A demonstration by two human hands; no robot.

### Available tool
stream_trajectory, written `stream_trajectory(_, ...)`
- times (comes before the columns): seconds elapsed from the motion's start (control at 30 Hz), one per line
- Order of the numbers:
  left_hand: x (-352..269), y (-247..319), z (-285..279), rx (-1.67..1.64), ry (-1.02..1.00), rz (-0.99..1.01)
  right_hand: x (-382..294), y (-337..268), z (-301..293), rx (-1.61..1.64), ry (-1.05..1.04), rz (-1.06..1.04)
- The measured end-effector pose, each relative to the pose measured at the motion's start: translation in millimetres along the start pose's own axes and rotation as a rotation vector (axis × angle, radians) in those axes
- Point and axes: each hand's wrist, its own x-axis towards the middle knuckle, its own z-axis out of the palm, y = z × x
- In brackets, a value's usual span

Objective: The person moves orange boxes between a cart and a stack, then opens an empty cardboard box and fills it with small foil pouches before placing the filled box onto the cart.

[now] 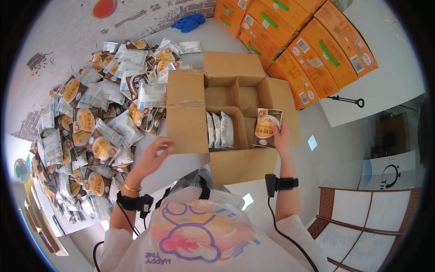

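Observation:
My right hand (pixel 282 137) grips the side of a brown sachet with a food picture (pixel 266 128), held over the near right compartment of a divided cardboard box (pixel 222 127). My left hand (pixel 154 158) is bare and holds nothing, its fingers apart, beside the box's left flap (pixel 187 115). Several sachets (pixel 226 131) stand upright in the near left compartment. No sachets show in the two far compartments. Left of the box lies a large heap of similar sachets (pixel 108 91), some brown side up and others white side up. The right hand hides part of the near right compartment's edge.
Orange cartons with green handles (pixel 328 52) are stacked behind and right of the box. A blue glove or cloth (pixel 188 23) lies at the back of the grey table (pixel 217 32). The box flaps spread outward. Cables run from both wristbands.

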Motion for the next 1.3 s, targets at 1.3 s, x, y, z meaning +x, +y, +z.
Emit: stream_trajectory(1.3, -6.6, 126.8, -9.7, 0.471, 0.263, 0.656, -96.0, -199.2, 62.1, -0.109, -0.493, -0.669)
